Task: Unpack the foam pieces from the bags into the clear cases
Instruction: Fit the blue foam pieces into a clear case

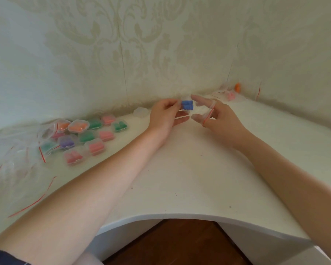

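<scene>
My left hand (166, 113) pinches blue foam pieces (187, 105) above the far middle of the white table (180, 178). My right hand (216, 117) is just right of them, with its fingers pushed inside a clear zip bag (201, 109) whose red seal strip crosses the fingers. A clear case (140, 112) lies on the table just left of my left hand, near the wall. Whether that case is open or closed is too blurred to tell.
Several filled clear cases (88, 136) with orange, green, pink and purple foam lie at the left. Empty red-sealed bags (17, 159) are heaped at the far left. More bags with pink (230, 96) and orange foam (237, 87) sit in the back right corner.
</scene>
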A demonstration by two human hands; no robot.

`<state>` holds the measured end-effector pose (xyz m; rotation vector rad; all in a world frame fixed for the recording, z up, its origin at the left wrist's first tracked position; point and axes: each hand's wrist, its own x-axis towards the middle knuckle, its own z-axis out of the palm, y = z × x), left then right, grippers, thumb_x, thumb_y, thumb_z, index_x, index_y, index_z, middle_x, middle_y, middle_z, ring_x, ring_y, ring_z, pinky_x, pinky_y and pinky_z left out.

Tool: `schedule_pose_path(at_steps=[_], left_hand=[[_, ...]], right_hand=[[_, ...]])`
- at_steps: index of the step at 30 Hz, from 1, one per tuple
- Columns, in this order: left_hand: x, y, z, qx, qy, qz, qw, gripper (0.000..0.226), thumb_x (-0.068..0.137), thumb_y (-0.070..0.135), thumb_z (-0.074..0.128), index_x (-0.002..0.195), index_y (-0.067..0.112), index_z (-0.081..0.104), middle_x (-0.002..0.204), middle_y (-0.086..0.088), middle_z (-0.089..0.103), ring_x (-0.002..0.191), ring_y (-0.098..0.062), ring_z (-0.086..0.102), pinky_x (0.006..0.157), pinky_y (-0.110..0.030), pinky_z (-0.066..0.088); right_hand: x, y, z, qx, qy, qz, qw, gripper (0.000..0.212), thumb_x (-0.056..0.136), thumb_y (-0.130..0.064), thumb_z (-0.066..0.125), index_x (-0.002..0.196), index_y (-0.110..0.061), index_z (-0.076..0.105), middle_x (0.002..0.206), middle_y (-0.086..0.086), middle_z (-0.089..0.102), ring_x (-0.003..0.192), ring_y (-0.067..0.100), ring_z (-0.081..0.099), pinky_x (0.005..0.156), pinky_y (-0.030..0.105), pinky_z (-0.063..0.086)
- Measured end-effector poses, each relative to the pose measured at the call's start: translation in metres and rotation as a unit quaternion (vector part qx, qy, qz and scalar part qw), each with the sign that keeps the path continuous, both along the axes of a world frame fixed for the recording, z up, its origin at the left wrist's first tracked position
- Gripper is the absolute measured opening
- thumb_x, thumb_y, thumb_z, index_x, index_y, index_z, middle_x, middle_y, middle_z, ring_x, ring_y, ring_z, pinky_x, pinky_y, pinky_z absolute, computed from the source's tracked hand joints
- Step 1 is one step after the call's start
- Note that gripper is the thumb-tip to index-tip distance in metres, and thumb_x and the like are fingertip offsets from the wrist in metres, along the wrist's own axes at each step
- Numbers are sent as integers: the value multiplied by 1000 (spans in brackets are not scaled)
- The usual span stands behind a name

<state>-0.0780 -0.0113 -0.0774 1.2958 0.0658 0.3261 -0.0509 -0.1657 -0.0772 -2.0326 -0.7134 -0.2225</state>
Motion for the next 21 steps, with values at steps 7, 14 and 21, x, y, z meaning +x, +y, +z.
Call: schedule_pose_path(at_steps=[7, 14, 21], left_hand=[[4, 0, -5, 71, -10, 8, 997, 12, 89, 6, 60, 78, 10, 60, 74, -5, 62, 64, -8, 62, 58, -19, 53], [6, -1, -8, 97, -19, 43, 994, 17, 83, -5, 64, 76, 9, 57, 78, -11, 57, 65, -15, 62, 62, -22, 57], [4, -1, -7, 109, -23, 50, 993, 19, 79, -7, 65, 74, 9, 56, 74, -7, 54, 65, -14, 58, 58, -21, 55]], right_hand=[[-5, 2, 1, 37, 49, -10, 998, 26, 91, -32, 62, 115, -25, 63, 109, -2, 66, 77, 10, 67, 72, 25, 53], [-1, 1, -1, 40, 109, -29, 993, 24, 99, -21, 43, 108, -15, 65, 108, 2, 68, 75, 8, 63, 64, 18, 48], [-9, 6, -1, -1, 78, -6, 997, 20, 87, -22, 67, 106, -16, 72, 98, 2, 71, 78, 6, 60, 73, 16, 47]])
